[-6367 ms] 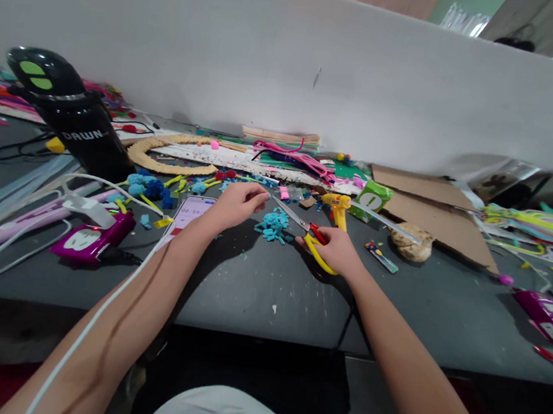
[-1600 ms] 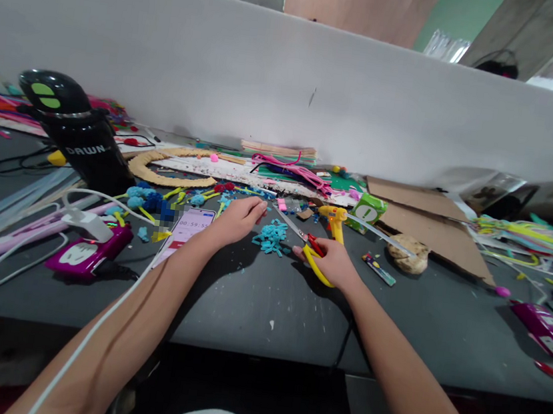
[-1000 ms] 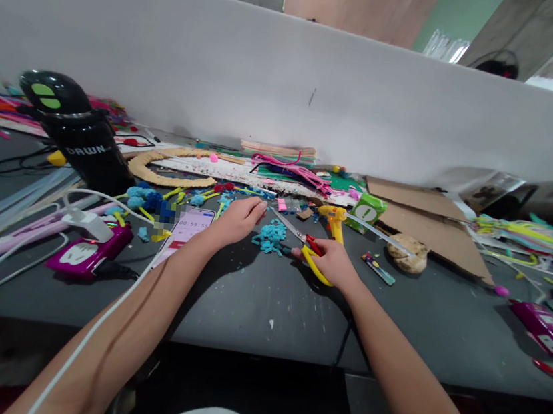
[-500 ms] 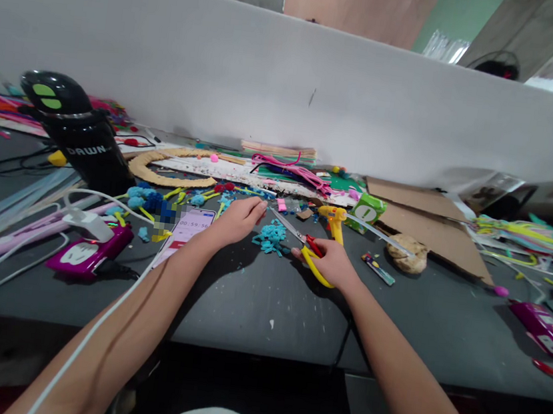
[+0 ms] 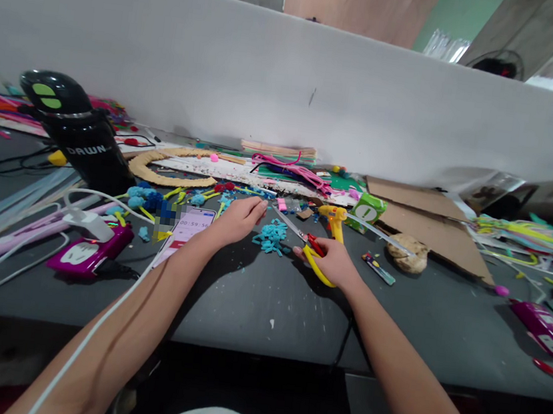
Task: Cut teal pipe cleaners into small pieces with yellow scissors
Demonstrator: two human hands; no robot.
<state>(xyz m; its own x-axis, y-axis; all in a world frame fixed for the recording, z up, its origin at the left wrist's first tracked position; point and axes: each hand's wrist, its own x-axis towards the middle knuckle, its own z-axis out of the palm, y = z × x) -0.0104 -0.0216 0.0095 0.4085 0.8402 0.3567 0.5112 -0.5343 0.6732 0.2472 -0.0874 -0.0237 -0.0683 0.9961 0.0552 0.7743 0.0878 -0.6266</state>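
Observation:
My right hand [image 5: 333, 262] is closed round the yellow and red handles of a pair of scissors [image 5: 297, 232], whose blades point up and left toward my other hand. My left hand [image 5: 246, 217] is closed with its fingertips pinched together near the blade tips; whatever they pinch is too small to make out. Below the blades, between both hands, lies a small heap of blue fuzzy snippets [image 5: 271, 235] on the grey table [image 5: 248, 311]. A phone [image 5: 187, 230] showing a timer rests beside my left forearm, which partly covers it.
A yellow glue gun [image 5: 334, 219] stands beyond my right hand, near a green packet [image 5: 367, 211] and a pale round lump [image 5: 406, 252]. At left are a black bottle [image 5: 86, 150] and a purple power block [image 5: 92, 255] with cables. Pink pipe cleaners [image 5: 296, 169] lie behind.
Hardly anything differs. Both hands and the scissors stay almost in the same place, with only a tiny shift in the right hand.

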